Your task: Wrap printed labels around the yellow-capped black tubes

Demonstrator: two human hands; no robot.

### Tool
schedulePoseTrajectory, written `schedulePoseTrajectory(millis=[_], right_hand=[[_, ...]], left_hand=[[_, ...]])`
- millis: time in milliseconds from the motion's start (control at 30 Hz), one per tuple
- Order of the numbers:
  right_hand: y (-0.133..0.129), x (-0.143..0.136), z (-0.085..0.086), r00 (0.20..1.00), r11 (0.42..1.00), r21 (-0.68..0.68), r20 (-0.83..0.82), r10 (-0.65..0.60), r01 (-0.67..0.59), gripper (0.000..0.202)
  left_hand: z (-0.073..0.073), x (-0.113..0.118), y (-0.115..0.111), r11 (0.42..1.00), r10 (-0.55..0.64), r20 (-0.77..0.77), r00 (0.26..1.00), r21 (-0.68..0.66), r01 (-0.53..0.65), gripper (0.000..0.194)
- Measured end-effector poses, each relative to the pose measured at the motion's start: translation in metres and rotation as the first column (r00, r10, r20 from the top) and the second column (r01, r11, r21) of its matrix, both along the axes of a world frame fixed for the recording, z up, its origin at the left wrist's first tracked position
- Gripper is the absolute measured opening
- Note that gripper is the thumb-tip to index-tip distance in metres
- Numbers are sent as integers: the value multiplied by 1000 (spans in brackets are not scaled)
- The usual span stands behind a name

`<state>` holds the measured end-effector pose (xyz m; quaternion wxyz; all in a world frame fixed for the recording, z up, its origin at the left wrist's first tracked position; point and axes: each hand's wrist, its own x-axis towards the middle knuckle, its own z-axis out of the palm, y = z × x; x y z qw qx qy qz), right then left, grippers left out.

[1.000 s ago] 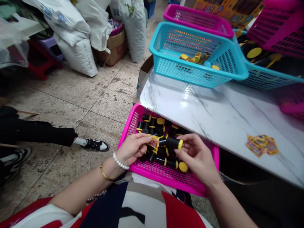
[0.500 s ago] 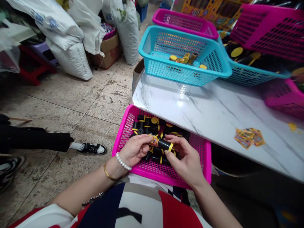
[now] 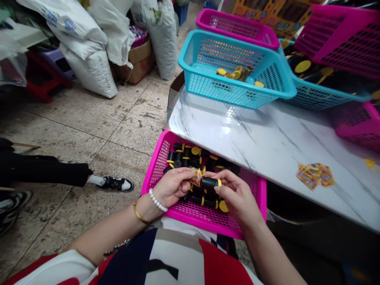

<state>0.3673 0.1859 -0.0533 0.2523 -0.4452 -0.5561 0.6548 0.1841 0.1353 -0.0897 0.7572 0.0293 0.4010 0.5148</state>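
Head: 1 black tube (image 3: 209,182) (yellow-rimmed)

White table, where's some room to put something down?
The bare tabletop lies between the blue basket and the pink basket of black tubes, reaching right to the colourful packets. It's crowded at the back, where more baskets bunch together.

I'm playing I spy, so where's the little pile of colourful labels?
In the head view, the pile of colourful labels lies on the marbled table, right of the pink basket holding black tubes.
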Motion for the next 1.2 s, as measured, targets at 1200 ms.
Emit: schedulePoseTrajectory(millis=[1200], right_hand=[[-10,11,-2,944,713,639,312,102,-288,39]], left_hand=[[5,2,-6,870,-87,-577,812,353,344,30]])
